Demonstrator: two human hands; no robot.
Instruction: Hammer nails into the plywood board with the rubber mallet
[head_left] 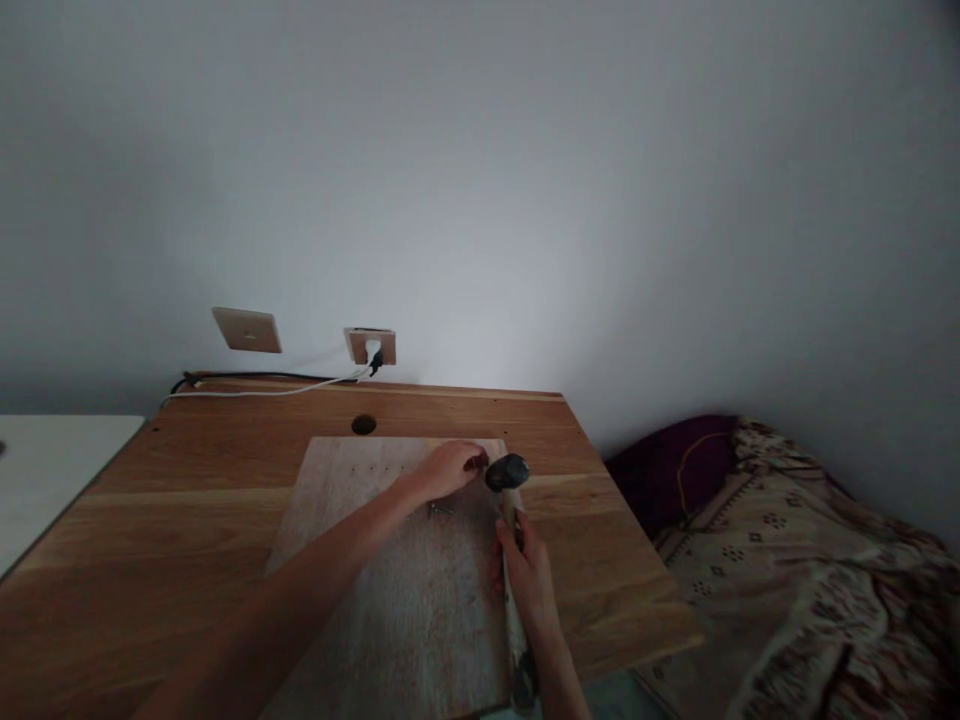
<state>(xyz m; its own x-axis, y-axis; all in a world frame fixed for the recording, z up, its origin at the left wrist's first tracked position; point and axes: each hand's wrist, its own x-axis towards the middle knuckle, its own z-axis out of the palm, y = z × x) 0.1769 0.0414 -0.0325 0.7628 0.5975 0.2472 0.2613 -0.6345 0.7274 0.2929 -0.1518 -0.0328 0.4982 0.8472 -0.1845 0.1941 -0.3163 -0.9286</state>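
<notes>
My right hand point(527, 572) is wrapped round the handle of a hammer point(508, 472) with a dark, thick head, at the right edge of a pale wooden board point(405, 620). The hammer head hangs just right of my left hand point(452, 468), whose fingers are pinched together near the board's far right corner. Whatever they pinch is too small and dark to make out. Several loose nails point(439, 509) lie in a small pile on the board below my left wrist. A row of small dark dots, perhaps nail heads, runs along the board's far side.
The board rests on a brown wooden table point(615, 580) against a white wall. At the back are a round cable hole point(364, 425), a socket with a plug point(373, 350) and trailing cables point(255, 393). Patterned bedding point(795, 570) lies to the right, a white surface point(60, 470) left.
</notes>
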